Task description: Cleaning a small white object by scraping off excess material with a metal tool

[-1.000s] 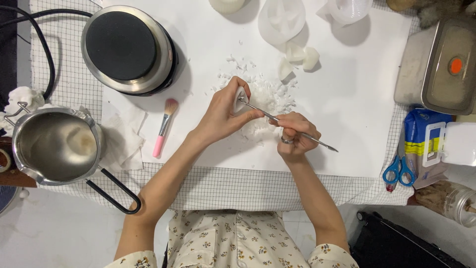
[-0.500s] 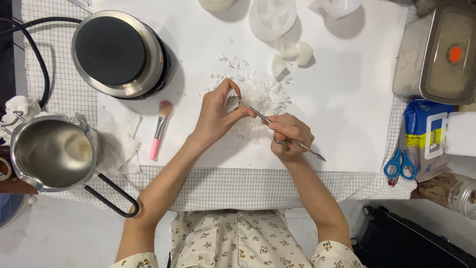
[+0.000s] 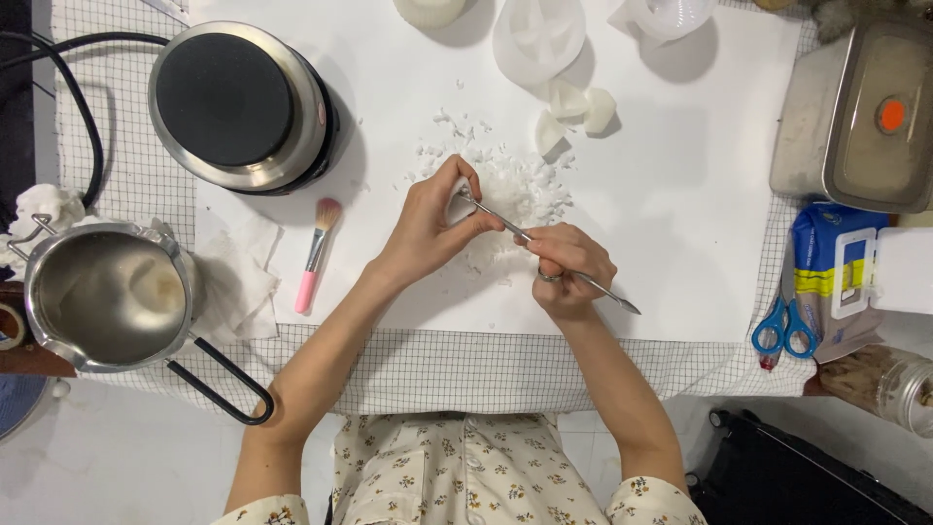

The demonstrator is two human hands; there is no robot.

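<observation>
My left hand [image 3: 434, 226] curls around a small white piece, mostly hidden by the fingers, above a heap of white shavings [image 3: 520, 187] on the white sheet [image 3: 680, 224]. My right hand [image 3: 570, 267] grips a thin metal carving tool [image 3: 612, 293] like a pen. The tool's tip reaches up and left to the piece in my left hand. Both hands sit close together at the middle of the sheet.
A round electric hotplate [image 3: 243, 105] stands at the back left, a steel pouring pot [image 3: 105, 297] at the left edge. A pink-handled brush [image 3: 313, 260] lies beside crumpled tissue [image 3: 231, 277]. White moulds [image 3: 537, 37] stand at the back; metal container [image 3: 860, 117], blue-handled scissors [image 3: 785, 326] at right.
Both hands stay in place over the shavings while the tool's angle shifts slightly. The camera has drifted, so the whole scene sits a little differently in view.
</observation>
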